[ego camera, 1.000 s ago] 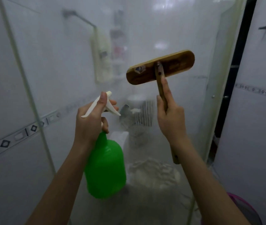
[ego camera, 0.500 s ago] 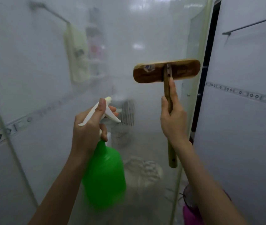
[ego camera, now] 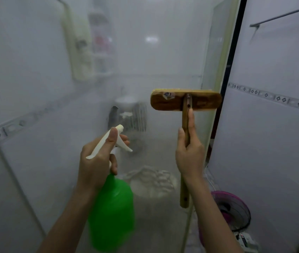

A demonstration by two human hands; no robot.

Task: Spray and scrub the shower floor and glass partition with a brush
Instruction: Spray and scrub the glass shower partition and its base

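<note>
Left hand (ego camera: 97, 161): one bottle (ego camera: 112, 212). Right hand (ego camera: 189, 156): one brush (ego camera: 170, 103), seemingly against glass (ego camera: 154, 66).

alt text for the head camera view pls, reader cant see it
A person faces a misted glass shower partition, the right hand gripping a wooden scrub brush raised before it, the left hand holding a green spray bottle by its white trigger head.

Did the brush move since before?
Yes. The brush slid right: its end now reaches the glass edge, where before there was a gap. It also levelled out.
</note>
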